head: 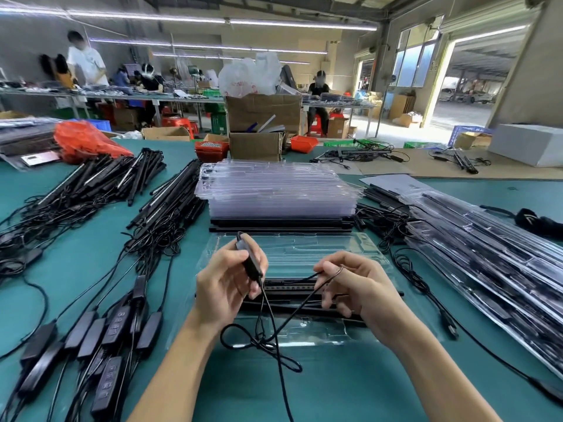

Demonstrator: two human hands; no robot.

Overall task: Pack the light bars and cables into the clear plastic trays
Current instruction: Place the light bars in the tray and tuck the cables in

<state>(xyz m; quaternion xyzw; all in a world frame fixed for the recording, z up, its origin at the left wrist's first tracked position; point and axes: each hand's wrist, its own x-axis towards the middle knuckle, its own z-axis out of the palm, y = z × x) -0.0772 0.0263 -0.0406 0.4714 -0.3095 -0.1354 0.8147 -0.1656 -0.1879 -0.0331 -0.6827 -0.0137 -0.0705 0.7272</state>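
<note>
Holding item one, a slim black plastic inline controller (248, 261), the left hand (227, 280) curls fingers and thumb round its matte body, raised above the work tray. Right hand (358, 287): thumb and forefinger pinch a thin, glossy black cable (292, 312) that runs from the controller's lower end and drops in loose loops onto the green table mat (335, 385). Work tray (304, 251): clear moulded plastic, shallow, with ribbed channels, lying flat under both hands; long black light bars (304, 303) sit lengthwise in its near half, partly hidden by the hands. Behind it, touching the far edge: a tall stack of empty clear trays (277, 190) on dark flat bars. Left: heaps of black light bars (122, 175) with tangled leads, and a row of black oblong controllers (100, 336) near the table edge. Right: packed trays (487, 263) overlapping in a slanted row, with a loose coiled lead beside them. Far side: cardboard boxes (262, 111), a red plastic bag (85, 141).
</note>
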